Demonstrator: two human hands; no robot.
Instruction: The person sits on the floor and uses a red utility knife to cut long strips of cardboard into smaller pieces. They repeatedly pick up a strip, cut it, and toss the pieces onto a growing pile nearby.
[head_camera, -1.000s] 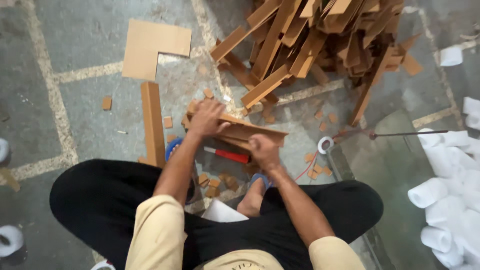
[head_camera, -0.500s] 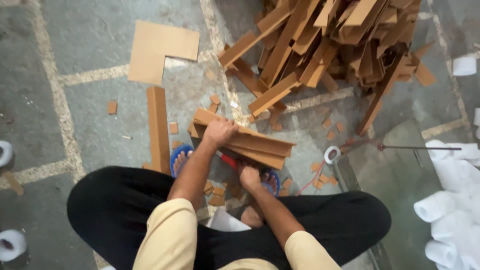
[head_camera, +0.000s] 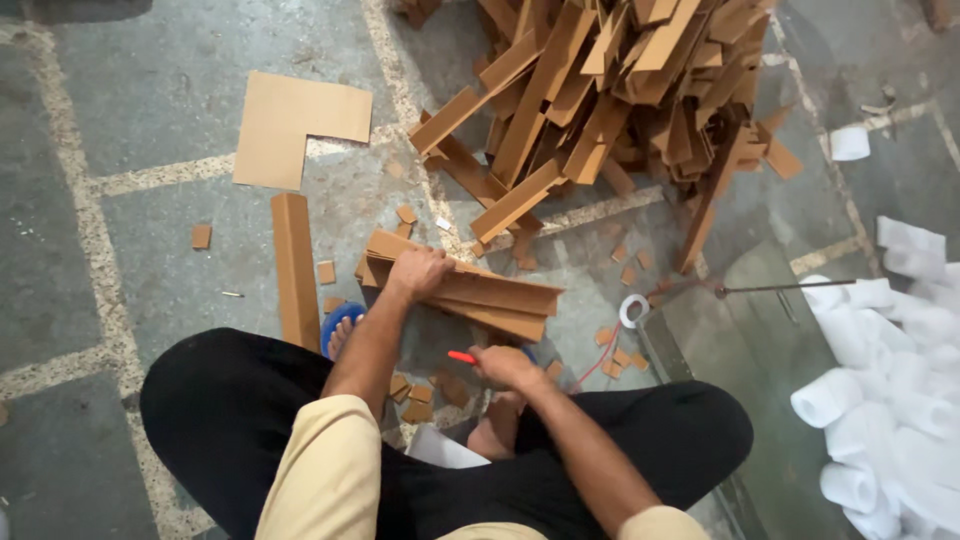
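Observation:
I sit cross-legged on a stone floor. My left hand (head_camera: 418, 270) presses down on a stack of brown cardboard angle strips (head_camera: 480, 295) lying across in front of my knees. My right hand (head_camera: 505, 367) is closed around a red-handled tool (head_camera: 462, 357), just below the stack's near edge; the tool's working end is hidden. Small cardboard offcuts (head_camera: 412, 398) lie between my legs.
A large heap of cardboard angle strips (head_camera: 600, 90) rises ahead. One long strip (head_camera: 296, 270) and an L-shaped flat sheet (head_camera: 290, 125) lie to the left. A tape roll (head_camera: 633, 310) and a thin metal rod (head_camera: 790, 288) are right, beside white paper rolls (head_camera: 880, 400).
My right hand has left the stack and drawn back toward me, now gripping the red-handled tool. My left hand stays on the strips, which now lie lower on the floor.

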